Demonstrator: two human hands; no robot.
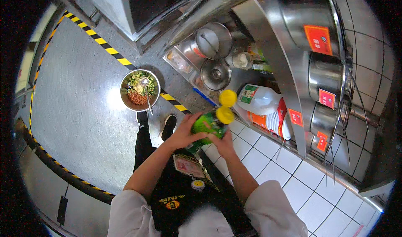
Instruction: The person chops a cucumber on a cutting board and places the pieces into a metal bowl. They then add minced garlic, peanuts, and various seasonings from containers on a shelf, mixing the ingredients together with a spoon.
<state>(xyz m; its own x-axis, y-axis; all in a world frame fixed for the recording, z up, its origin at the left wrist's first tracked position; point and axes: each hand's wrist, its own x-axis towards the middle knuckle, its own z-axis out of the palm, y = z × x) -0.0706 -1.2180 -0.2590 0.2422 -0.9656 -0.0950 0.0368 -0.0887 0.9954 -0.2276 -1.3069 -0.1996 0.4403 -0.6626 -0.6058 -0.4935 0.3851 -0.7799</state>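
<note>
My left hand (pixel 187 132) is wrapped around a green plastic bottle (pixel 205 127) with a yellow flip cap (pixel 224 114), whose yellow lid stands up. On the bottle's other side, my right hand (pixel 223 141) grips it too. The bottle is slightly blurred and hides some of my fingers. Left of it, beyond my shoes, sits a steel bowl (pixel 122 95) holding chopped green vegetables (pixel 135 80) and reddish-brown peanuts or beans (pixel 137 99). A metal spoon (pixel 149 102) rests in the bowl, its handle over the rim.
To the right, a steel shelf holds a steel pot (pixel 226 36), a round metal lid (pixel 216 75), a small bowl of white stuff (pixel 241 60) and a white plastic jug (pixel 259 99). Labelled steel containers (pixel 326 77) stand above. Black-and-yellow tape (pixel 111 51) marks the floor.
</note>
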